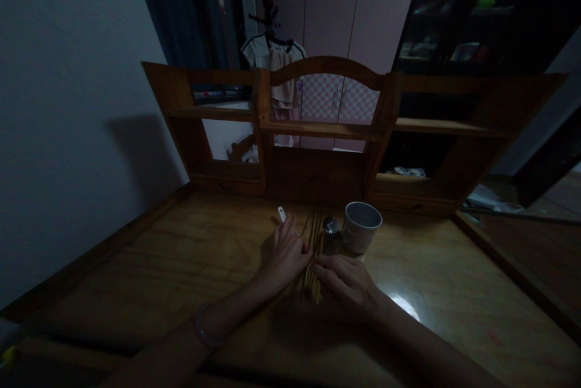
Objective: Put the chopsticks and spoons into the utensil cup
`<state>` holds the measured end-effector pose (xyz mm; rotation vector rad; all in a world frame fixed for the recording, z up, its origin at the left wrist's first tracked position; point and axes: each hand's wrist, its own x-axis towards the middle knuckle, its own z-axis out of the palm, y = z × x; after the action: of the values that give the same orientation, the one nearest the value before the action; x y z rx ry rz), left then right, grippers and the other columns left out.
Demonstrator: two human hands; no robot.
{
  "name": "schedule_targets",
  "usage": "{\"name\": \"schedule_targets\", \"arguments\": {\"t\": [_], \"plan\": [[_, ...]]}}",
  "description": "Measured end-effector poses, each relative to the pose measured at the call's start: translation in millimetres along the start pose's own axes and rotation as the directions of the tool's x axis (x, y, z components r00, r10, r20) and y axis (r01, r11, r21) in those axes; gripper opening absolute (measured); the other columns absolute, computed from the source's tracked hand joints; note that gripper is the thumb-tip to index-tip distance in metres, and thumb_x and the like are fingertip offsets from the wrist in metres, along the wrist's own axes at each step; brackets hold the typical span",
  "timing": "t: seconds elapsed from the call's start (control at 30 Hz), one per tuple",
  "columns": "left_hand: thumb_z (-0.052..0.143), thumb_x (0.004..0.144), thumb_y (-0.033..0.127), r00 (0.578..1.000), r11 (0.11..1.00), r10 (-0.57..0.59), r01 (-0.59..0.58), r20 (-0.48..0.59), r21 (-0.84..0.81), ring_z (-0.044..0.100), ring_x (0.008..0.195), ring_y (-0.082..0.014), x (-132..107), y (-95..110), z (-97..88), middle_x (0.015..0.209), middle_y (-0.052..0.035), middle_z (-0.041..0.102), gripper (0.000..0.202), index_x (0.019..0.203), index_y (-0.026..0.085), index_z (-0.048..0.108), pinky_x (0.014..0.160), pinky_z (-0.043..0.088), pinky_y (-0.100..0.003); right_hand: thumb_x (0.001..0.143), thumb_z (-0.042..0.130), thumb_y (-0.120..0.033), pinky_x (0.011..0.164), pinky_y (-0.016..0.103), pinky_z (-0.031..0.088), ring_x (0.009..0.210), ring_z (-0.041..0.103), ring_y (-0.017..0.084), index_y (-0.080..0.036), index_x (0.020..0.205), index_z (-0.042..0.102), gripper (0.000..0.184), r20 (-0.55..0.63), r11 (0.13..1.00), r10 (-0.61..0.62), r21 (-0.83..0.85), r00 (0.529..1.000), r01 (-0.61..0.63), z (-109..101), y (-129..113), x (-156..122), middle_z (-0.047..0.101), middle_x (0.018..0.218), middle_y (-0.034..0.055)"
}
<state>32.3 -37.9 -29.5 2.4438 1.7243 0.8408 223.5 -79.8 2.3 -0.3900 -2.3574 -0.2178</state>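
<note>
A loose bundle of thin wooden chopsticks (315,230) lies lengthwise on the wooden desk between my two hands. My left hand (284,253) bends over their left side, its thumb side pressed against them. Just past its fingers pokes the white handle (282,213) of a utensil; the rest is hidden under the hand. From the right, my right hand (347,277) pinches the chopsticks with curled fingers. Beside the chopsticks rests a shiny metal spoon (331,226), its handle partly covered. A grey, round, open-topped container (362,227) stands upright right of the spoon, beyond my right hand.
A wooden shelf unit (318,129) with several compartments rises along the back of the desk (204,236). At left is a pale wall (86,91). A raised wooden edge (512,273) borders the right side. The room is dim.
</note>
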Motion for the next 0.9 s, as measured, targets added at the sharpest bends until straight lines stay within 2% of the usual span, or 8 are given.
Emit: {"name": "schedule_targets", "arguments": {"t": [0.07,0.17,0.3,0.47,0.57,0.73,0.9], "plan": [[0.059,0.079,0.021,0.999,0.999,0.032,-0.032,-0.005,0.043,0.019,0.142,-0.0325,-4.2,1.7,-3.3,0.148,-0.0121,0.038,0.008,0.083,0.017,0.064,0.112,0.023,-0.052,0.087,0.052,-0.01,0.073,0.033,0.054,0.088,0.064,0.02,-0.01,0.124,0.052,0.037,0.013,1.0,0.012,0.004,1.0,-0.012,0.3,1.0,-1.1,0.066,0.107,0.0162],[0.058,0.078,0.02,0.997,0.993,0.078,-0.077,-0.009,0.094,0.018,0.143,-0.0325,-8.3,1.6,-6.8,0.148,-0.0129,0.037,0.022,0.099,0.018,0.061,0.113,0.021,-0.054,0.088,0.052,-0.013,0.072,0.034,0.054,0.089,0.064,0.021,-0.011,0.126,0.05,0.038,0.025,1.0,0.007,-0.005,1.0,-0.007,-0.4,1.8,-1.8,0.066,0.108,0.017],[0.054,0.082,0.025,0.993,0.984,0.116,-0.115,0.0,0.137,0.013,0.144,-0.0327,-9.2,-1.5,-8.3,0.149,-0.0134,0.036,0.024,0.105,0.018,0.06,0.114,0.018,-0.055,0.089,0.05,-0.013,0.07,0.032,0.054,0.086,0.064,0.02,-0.012,0.124,0.051,0.036,0.024,1.0,0.002,-0.011,1.0,-0.002,-1.3,1.2,-0.7,0.067,0.104,0.0155],[0.052,0.087,0.032,0.997,0.981,0.08,-0.078,-0.006,0.179,0.024,0.14,-0.0354,-6.7,0.1,-14.6,0.142,-0.0184,0.044,0.028,0.107,0.014,0.061,0.114,0.018,-0.054,0.089,0.049,-0.014,0.071,0.032,0.053,0.086,0.064,0.019,-0.013,0.124,0.05,0.035,0.058,1.0,0.013,0.001,0.998,-0.013,-0.1,-0.4,1.1,0.067,0.104,0.015],[0.054,0.085,0.031,0.996,0.978,0.091,-0.087,-0.016,0.191,0.027,0.138,-0.0361,-4.7,4.8,-22.0,0.138,-0.0164,0.049,0.025,0.104,0.016,0.064,0.114,0.016,-0.054,0.088,0.049,-0.015,0.074,0.032,0.052,0.089,0.063,0.02,-0.015,0.119,0.052,0.031,0.102,0.994,0.097,0.035,0.99,-0.101,0.2,-0.9,1.9,0.066,0.106,0.0131],[0.053,0.082,0.019,0.99,0.97,0.141,-0.141,0.015,0.197,0.024,0.14,-0.0361,-2.1,10.0,-28.9,0.137,-0.0187,0.05,0.024,0.102,0.014,0.066,0.114,0.011,-0.055,0.078,0.053,-0.02,0.079,0.035,0.05,0.092,0.061,0.023,-0.016,0.116,0.053,0.038,0.233,0.957,0.203,0.16,0.951,-0.244,-2.6,-1.0,1.3,0.064,0.107,0.0123],[0.055,0.076,0.012,0.97,0.944,0.232,-0.244,0.077,0.222,0.015,0.143,-0.0329,-0.7,7.6,-29.5,0.138,-0.0147,0.05,0.022,0.092,0.016,0.069,0.116,0.008,-0.052,0.078,0.05,-0.016,0.081,0.036,0.05,0.092,0.062,0.022,-0.016,0.122,0.052,0.044,0.268,0.952,0.172,0.201,0.948,-0.229,-3.6,-3.3,3.5,0.064,0.109,0.0111]]}}
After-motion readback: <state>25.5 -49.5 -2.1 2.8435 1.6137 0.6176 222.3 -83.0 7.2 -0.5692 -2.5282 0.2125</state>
